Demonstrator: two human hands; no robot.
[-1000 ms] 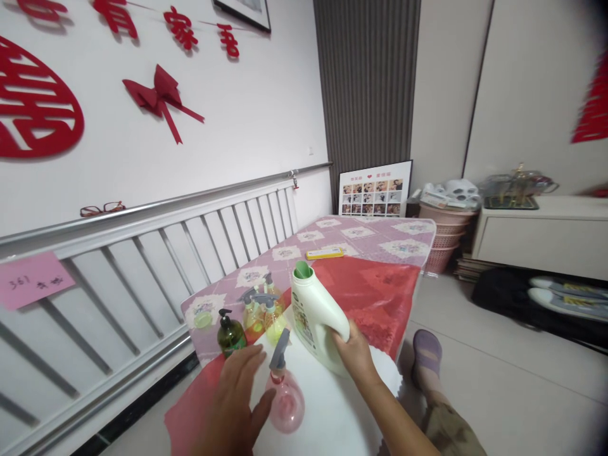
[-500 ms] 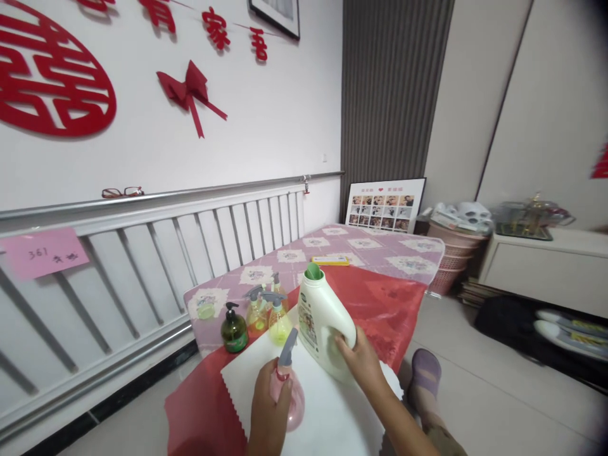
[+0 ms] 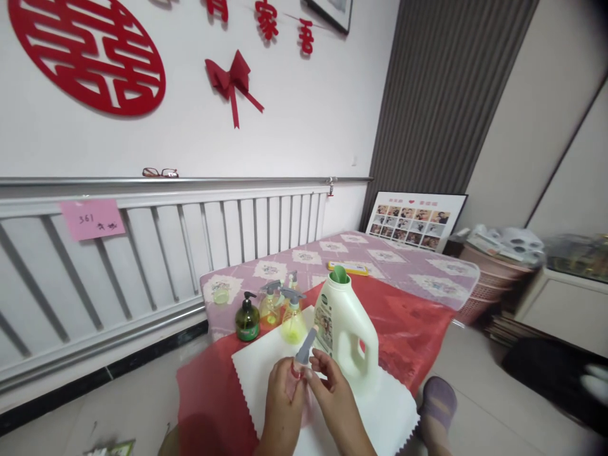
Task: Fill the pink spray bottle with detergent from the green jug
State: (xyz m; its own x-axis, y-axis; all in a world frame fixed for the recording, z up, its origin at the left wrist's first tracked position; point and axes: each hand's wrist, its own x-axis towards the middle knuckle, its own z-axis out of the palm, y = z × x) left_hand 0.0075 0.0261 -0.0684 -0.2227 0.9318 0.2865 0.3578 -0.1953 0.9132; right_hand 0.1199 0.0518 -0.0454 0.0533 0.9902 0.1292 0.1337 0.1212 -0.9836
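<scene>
My left hand (image 3: 284,392) is wrapped round the pink spray bottle (image 3: 308,411), whose grey trigger head (image 3: 306,347) points up and to the right. At the bottle's neck, the curled fingers of my right hand (image 3: 331,383) touch the base of the trigger head. Much of the pink body is hidden behind both hands. Just right of them stands a large pale detergent jug (image 3: 349,323) with a handle and a green spout (image 3: 339,274) in its open top. Under these lies a white scalloped mat (image 3: 394,411).
A dark green pump bottle (image 3: 247,318), a yellow spray bottle (image 3: 294,324) and other spray bottles (image 3: 270,307) stand at the left. Behind the jug, a yellow box (image 3: 348,268) rests on the patterned tablecloth (image 3: 304,256). A red cloth (image 3: 403,310) covers part of it. A radiator (image 3: 228,234) runs alongside.
My right hand has let go of the jug's handle and moved left to the pink bottle's neck. The jug now stands on its own. The camera view has turned left.
</scene>
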